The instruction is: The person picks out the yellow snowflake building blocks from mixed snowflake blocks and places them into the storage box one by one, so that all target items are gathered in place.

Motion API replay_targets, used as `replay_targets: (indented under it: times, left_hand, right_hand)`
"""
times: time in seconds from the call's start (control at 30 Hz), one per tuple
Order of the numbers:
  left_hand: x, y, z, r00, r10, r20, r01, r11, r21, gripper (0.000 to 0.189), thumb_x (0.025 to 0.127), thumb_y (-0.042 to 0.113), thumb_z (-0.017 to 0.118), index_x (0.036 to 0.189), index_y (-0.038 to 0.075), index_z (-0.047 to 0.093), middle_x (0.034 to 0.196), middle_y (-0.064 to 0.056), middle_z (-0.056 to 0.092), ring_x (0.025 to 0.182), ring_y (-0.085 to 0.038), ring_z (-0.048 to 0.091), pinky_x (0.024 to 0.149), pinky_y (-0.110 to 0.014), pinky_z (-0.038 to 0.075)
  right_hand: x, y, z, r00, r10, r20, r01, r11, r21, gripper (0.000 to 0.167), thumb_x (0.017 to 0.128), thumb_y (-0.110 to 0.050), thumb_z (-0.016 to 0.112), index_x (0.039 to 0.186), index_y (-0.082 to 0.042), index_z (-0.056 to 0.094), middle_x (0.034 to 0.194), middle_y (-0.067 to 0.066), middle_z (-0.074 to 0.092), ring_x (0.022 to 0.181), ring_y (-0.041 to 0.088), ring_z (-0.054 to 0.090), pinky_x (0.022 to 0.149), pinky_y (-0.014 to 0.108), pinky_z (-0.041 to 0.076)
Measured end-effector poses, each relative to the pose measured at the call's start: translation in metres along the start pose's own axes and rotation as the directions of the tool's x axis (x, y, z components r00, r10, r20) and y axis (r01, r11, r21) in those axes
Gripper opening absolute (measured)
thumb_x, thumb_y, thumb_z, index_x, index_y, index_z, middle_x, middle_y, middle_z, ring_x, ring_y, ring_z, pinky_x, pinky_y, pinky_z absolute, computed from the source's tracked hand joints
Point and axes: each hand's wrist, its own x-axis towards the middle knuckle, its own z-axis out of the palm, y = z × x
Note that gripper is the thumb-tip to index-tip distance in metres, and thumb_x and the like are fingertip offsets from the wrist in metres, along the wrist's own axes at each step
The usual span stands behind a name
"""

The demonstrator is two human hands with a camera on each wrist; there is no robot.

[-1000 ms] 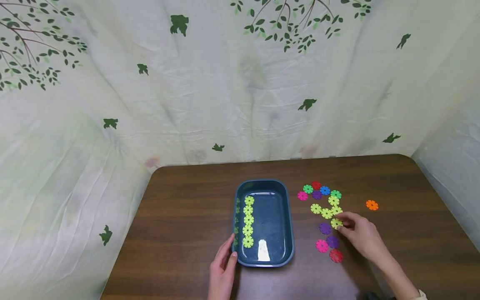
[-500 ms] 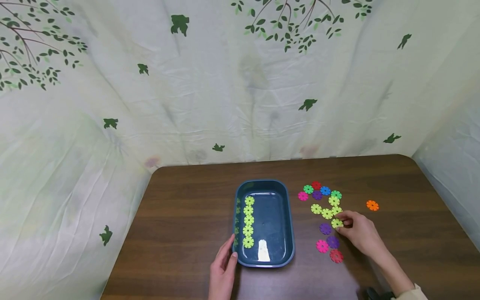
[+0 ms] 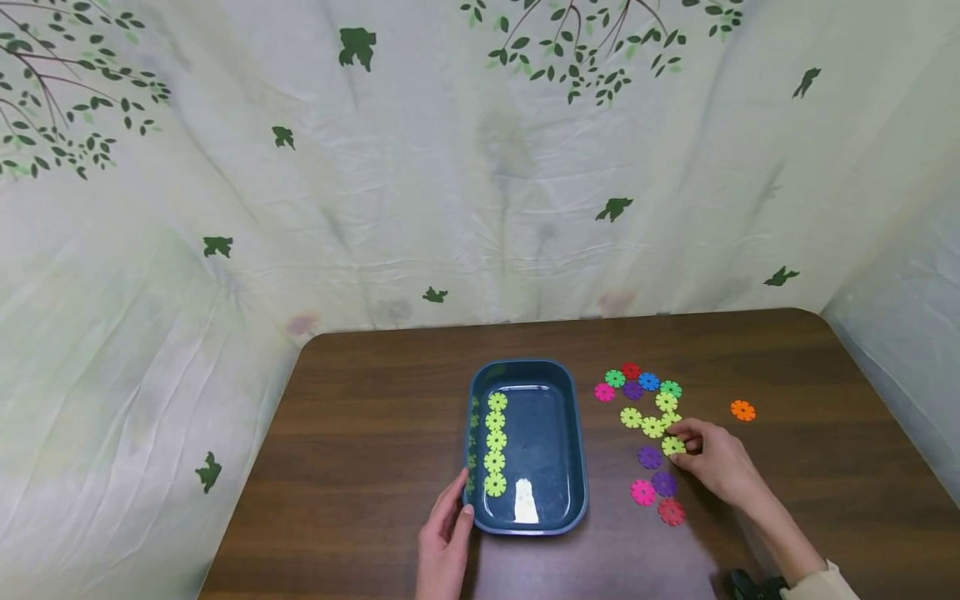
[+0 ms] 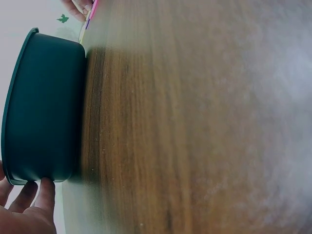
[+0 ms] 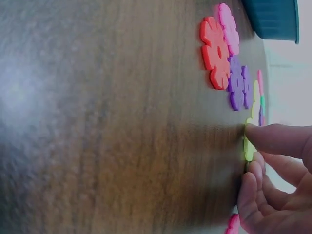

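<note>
My right hand (image 3: 718,462) has thumb and fingertips at opposite edges of a yellow-green interlocking snowflake disc (image 3: 673,446), pinching it at table level. In the right wrist view, the thumb covers part of this disc (image 5: 249,141). Several more yellow-green discs (image 3: 652,427) lie just beyond the fingers. At the near left corner of a blue rectangular tray (image 3: 558,527), my left hand (image 3: 444,537) touches the outer wall with fairly straight fingers. The left wrist view has those fingertips against the tray (image 4: 46,112). Inside the tray, yellow-green discs (image 3: 496,440) form a column along the left side.
Purple discs (image 3: 663,483), a pink disc (image 3: 642,492) and a red disc (image 3: 671,512) lie nearer the person. A mixed-colour cluster with a blue disc (image 3: 649,381) sits farther back. An orange disc (image 3: 743,410) lies alone at right. Behind the wooden table (image 3: 360,433) hangs a leaf-patterned cloth (image 3: 450,167).
The right forearm and sleeve have shifted slightly up and left, while the fingers stay at the same yellow-green disc. The left hand and tray have not visibly moved.
</note>
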Motion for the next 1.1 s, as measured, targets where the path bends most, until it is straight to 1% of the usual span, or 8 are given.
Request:
replay_targets:
  times: [0.23, 0.47, 0.57, 0.77, 1.1]
  left_hand:
    - [0.0003, 0.0001, 0.0001, 1.000, -0.001, -0.002, 0.001, 1.000, 0.004, 0.046, 0.095, -0.005, 0.056, 0.137, 0.011, 0.058, 0.139, -0.004, 0.055, 0.132, -0.016, 0.046, 0.104, -0.014, 0.034]
    - [0.0004, 0.0010, 0.0001, 1.000, -0.013, 0.002, 0.013, 1.000, 0.004, 0.046, 0.095, -0.004, 0.057, 0.137, 0.013, 0.058, 0.139, -0.004, 0.055, 0.132, -0.016, 0.045, 0.104, -0.014, 0.034]
    - [-0.0003, 0.0025, 0.0000, 1.000, -0.030, -0.001, 0.030, 0.999, 0.015, 0.046, 0.095, -0.003, 0.057, 0.138, 0.014, 0.058, 0.140, -0.003, 0.054, 0.132, -0.016, 0.045, 0.103, -0.013, 0.034]
    - [-0.0014, 0.0037, 0.0004, 0.999, -0.046, -0.003, 0.046, 0.999, 0.023, 0.046, 0.095, -0.003, 0.056, 0.138, 0.014, 0.058, 0.140, -0.004, 0.054, 0.132, -0.017, 0.045, 0.102, -0.012, 0.034]
    - [-0.0001, 0.0005, 0.0003, 1.000, -0.015, -0.010, 0.015, 1.000, 0.001, 0.046, 0.094, -0.007, 0.056, 0.137, 0.009, 0.058, 0.139, -0.005, 0.055, 0.132, -0.016, 0.046, 0.104, -0.014, 0.035]
  right_hand:
    - [0.0002, -0.0002, -0.0007, 1.000, -0.002, 0.006, 0.002, 1.000, -0.018, 0.031, 0.082, -0.005, 0.077, 0.111, 0.000, 0.068, 0.100, 0.012, 0.067, 0.090, 0.029, 0.061, 0.075, 0.048, 0.053]
    - [-0.0001, -0.0014, 0.0000, 1.000, 0.018, 0.004, -0.018, 1.000, -0.012, 0.030, 0.081, -0.005, 0.078, 0.108, -0.001, 0.067, 0.097, 0.010, 0.064, 0.089, 0.028, 0.060, 0.076, 0.048, 0.053]
    - [-0.0005, -0.0017, 0.0006, 1.000, 0.025, -0.004, -0.025, 1.000, -0.003, 0.029, 0.081, -0.005, 0.078, 0.107, -0.003, 0.066, 0.096, 0.008, 0.064, 0.088, 0.026, 0.058, 0.074, 0.045, 0.053]
    - [-0.0011, -0.0005, 0.0024, 0.999, 0.002, -0.048, -0.002, 1.000, -0.001, 0.027, 0.080, -0.005, 0.080, 0.104, -0.006, 0.068, 0.091, 0.003, 0.065, 0.083, 0.021, 0.057, 0.068, 0.036, 0.048]
    - [-0.0006, 0.0014, 0.0048, 0.996, -0.024, -0.080, 0.024, 1.000, -0.011, 0.027, 0.080, -0.007, 0.080, 0.104, -0.007, 0.068, 0.089, 0.002, 0.065, 0.080, 0.019, 0.056, 0.065, 0.035, 0.045]
